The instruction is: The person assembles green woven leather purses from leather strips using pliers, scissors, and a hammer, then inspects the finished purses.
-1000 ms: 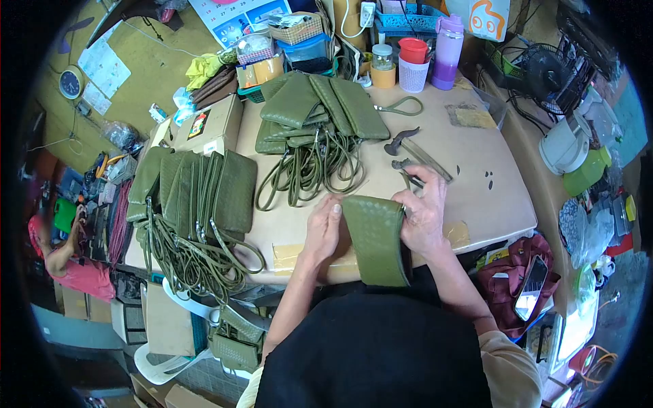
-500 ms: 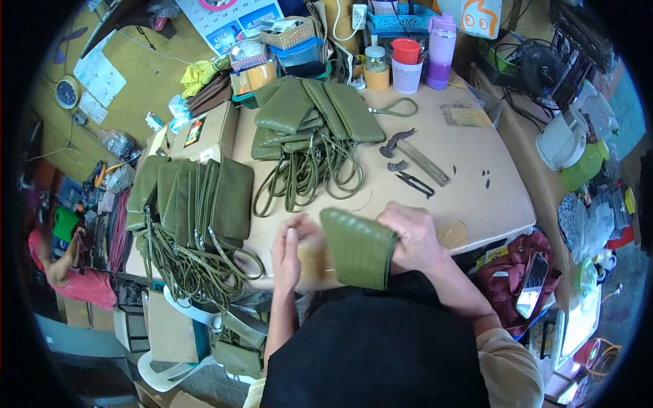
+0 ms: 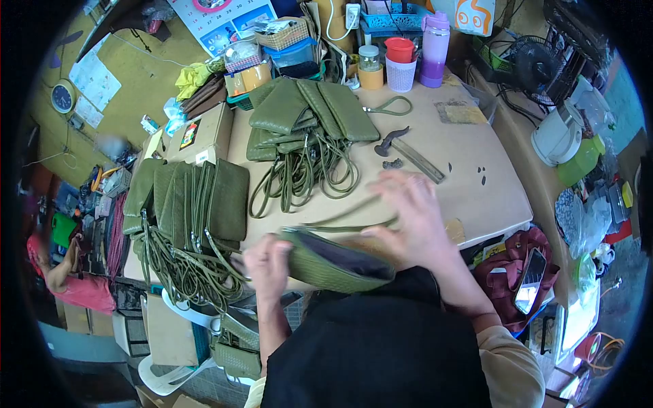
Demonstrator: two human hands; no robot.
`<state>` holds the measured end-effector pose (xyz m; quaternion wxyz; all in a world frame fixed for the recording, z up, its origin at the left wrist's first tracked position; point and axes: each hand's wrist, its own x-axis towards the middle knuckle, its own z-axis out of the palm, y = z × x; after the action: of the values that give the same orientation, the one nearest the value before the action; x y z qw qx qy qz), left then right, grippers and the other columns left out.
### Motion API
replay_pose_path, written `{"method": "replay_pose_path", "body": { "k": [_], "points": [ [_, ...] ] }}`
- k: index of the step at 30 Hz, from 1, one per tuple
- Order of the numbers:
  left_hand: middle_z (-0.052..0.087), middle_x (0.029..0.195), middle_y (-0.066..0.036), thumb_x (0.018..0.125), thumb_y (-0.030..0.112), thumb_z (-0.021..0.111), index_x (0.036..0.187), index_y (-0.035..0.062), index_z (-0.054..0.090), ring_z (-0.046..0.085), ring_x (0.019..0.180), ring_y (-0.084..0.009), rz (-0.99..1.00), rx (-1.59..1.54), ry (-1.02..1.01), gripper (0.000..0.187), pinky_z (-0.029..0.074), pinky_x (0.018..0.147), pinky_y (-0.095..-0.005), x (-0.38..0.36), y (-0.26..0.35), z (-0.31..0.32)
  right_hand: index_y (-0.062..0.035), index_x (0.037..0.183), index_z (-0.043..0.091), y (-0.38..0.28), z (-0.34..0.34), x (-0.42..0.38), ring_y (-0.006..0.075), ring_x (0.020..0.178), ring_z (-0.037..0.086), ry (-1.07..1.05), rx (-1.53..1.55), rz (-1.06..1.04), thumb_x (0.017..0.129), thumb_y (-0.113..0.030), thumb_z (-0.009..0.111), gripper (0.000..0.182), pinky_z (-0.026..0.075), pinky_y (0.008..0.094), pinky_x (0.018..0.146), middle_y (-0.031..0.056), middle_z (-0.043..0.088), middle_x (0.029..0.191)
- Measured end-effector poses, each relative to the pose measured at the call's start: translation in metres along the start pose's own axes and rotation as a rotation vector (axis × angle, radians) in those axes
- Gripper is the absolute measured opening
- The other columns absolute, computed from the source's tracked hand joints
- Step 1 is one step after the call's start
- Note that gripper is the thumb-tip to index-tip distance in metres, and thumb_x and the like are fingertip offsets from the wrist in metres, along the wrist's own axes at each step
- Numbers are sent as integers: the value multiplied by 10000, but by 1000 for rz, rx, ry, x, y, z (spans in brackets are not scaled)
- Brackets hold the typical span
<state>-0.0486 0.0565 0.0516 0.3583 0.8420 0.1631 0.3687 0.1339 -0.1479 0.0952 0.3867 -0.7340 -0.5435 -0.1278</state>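
A green textured pouch [image 3: 333,268] is tilted in front of my apron, its mouth gaping and a dark lining showing. My left hand [image 3: 267,264] is closed on its left end. A thin green wrist strap [image 3: 340,227] runs from that end across to my right hand [image 3: 413,221], which is somewhat blurred, thumb and fingers apart at the strap's loop. Beyond them lies a pile of green pouches [image 3: 289,112] with looped straps. A second stack of pouches [image 3: 228,200] stands on the left, straps hanging off the table edge.
A hammer [image 3: 416,160] and a small dark lump [image 3: 392,164] lie on the table [image 3: 476,183]. At the back are a purple bottle [image 3: 434,51], a white cup [image 3: 400,73] and a jar [image 3: 370,68]. A maroon bag [image 3: 500,279] with a phone [image 3: 530,282] sits right. Another person's arm [image 3: 64,262] shows far left.
The pouch has turned so its opening shows, and my left hand now grips its left end. My right hand has let go of the pouch body and is at the strap. The snips are out of sight.
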Motion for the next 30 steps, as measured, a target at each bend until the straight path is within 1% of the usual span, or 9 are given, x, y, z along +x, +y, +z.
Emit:
{"method": "replay_pose_path", "body": {
  "k": [2, 3, 4, 6, 10, 13, 18, 25, 30],
  "points": [
    [569, 706, -3, 986, 278, 517, 837, -12, 609, 480, 648, -76, -106, -304, 280, 339, 389, 613, -236, -2, -13, 3, -83, 1290, 476, 21, -12, -4, 312, 1150, 522, -77, 260, 199, 720, -355, 802, 711, 410, 416, 968, 156, 475, 1293],
    [581, 769, 16, 1014, 261, 470, 902, -23, 610, 486, 711, -48, -131, -511, 390, 336, 389, 645, -209, 2, -8, 8, -83, 1290, 476, 23, -9, -6, 312, 1150, 522, -80, 258, 199, 720, -355, 802, 711, 410, 416, 968, 156, 475, 1293],
    [599, 908, 12, 1023, 209, 448, 1052, -27, 592, 507, 809, -51, -95, -569, 349, 278, 408, 723, -191, 0, -15, 9, -67, 1307, 460, 25, -6, -9, 289, 1169, 514, -170, 643, 293, 757, -369, 780, 705, 410, 397, 972, 139, 471, 1307],
    [601, 942, 5, 1019, 188, 452, 1081, -24, 585, 512, 839, -54, -123, -593, 383, 258, 415, 751, -196, -5, -21, 24, -8, 1333, 427, 19, 7, -15, 187, 1133, 523, -209, 1271, 398, 872, -389, 678, 649, 412, 317, 958, 106, 528, 1244],
    [604, 1047, -29, 1008, 154, 470, 1197, -7, 535, 525, 923, -68, -173, -683, 355, 257, 422, 838, -223, -14, -23, 46, 46, 1237, 500, 14, 6, -13, 132, 993, 537, -147, 891, 418, 977, -318, 530, 448, 412, 277, 913, 97, 615, 1026],
    [609, 1063, -38, 1009, 178, 472, 1182, 5, 542, 528, 943, -79, -216, -673, 336, 255, 420, 858, -242, -15, -19, 55, 53, 1181, 533, 11, 20, -15, 127, 986, 535, 51, 925, 273, 987, -266, 522, 373, 419, 273, 895, 93, 613, 1027],
    [617, 1026, -35, 1010, 277, 473, 1109, 5, 577, 532, 931, -98, -391, -879, 178, 307, 406, 866, -264, -19, -26, 50, 2, 901, 534, 17, 26, -18, 71, 648, 384, 224, 652, 418, 957, -232, 585, 245, 381, 237, 587, 3, 455, 661],
    [608, 904, -8, 1011, 308, 472, 989, 0, 604, 500, 808, -70, -287, -677, 295, 336, 407, 757, -236, -18, -20, 56, 6, 776, 521, 36, 46, -23, 98, 553, 345, 352, 459, 304, 928, -214, 627, 287, 358, 252, 508, 53, 374, 585],
    [600, 901, -6, 990, 301, 524, 1013, -6, 604, 501, 811, -73, -138, -453, 343, 319, 410, 755, -232, -22, -27, 48, 37, 913, 619, 49, 52, -25, 100, 603, 457, 296, 498, 257, 864, -119, 682, 175, 412, 246, 548, 69, 527, 720]
  ]
}}
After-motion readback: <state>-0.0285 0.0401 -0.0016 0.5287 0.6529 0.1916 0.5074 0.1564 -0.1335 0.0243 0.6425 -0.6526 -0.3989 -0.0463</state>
